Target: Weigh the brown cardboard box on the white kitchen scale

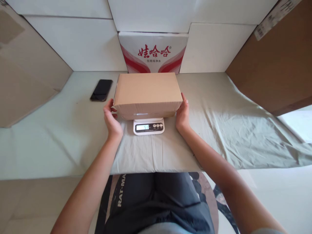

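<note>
Head view showed the left hand (112, 117) and right hand (182, 113) flat against the cardboard box (147, 92) on the scale (149, 126) mid-table, best steadied centred without pressing down.

A plain brown rectangular cardboard box (147, 94), closed, sits level on a small white digital kitchen scale (149, 126) with a lit display, mid-table, overhanging its sides.
</note>
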Tool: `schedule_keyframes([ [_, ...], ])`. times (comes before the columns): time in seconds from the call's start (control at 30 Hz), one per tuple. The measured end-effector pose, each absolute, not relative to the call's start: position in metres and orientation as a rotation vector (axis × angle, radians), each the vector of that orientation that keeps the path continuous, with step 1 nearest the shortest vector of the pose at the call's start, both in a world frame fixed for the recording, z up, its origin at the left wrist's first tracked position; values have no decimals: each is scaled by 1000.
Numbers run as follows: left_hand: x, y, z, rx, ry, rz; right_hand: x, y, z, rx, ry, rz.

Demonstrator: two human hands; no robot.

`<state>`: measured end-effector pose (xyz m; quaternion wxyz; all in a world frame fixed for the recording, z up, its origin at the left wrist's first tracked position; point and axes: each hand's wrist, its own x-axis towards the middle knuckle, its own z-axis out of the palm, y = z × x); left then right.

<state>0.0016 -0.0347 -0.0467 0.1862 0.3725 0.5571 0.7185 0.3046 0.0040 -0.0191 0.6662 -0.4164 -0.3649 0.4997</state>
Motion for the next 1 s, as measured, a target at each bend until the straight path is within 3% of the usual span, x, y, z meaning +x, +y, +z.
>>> schedule_keyframes([
  [1.0,-2,-24,-43,989,1400,1934,299,12,-23,-945,-858,1120],
])
